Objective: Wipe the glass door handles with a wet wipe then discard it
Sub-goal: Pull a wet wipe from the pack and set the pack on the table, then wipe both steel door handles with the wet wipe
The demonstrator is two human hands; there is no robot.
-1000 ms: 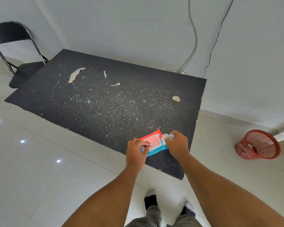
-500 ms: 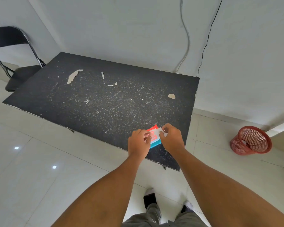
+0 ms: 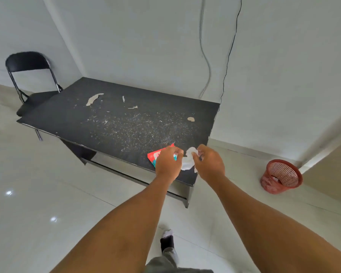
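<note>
A red and teal wet wipe pack [image 3: 153, 155] lies near the front right corner of the black table [image 3: 126, 119]. My left hand [image 3: 168, 162] rests on the pack and covers most of it. A white wet wipe [image 3: 187, 161] hangs between my hands, pinched at its top by the fingers of my right hand [image 3: 210, 162], which is raised just right of the pack. No glass door or handle is in view.
A red mesh waste basket [image 3: 281, 176] stands on the tiled floor to the right, near the wall. A black folding chair [image 3: 30, 83] is at the table's far left end. Two cables [image 3: 227, 56] hang down the wall behind the table.
My right hand has pulled the white wipe out of the pack and moved right and up with it. My left hand stays on the pack. My head has pulled back from the table.
</note>
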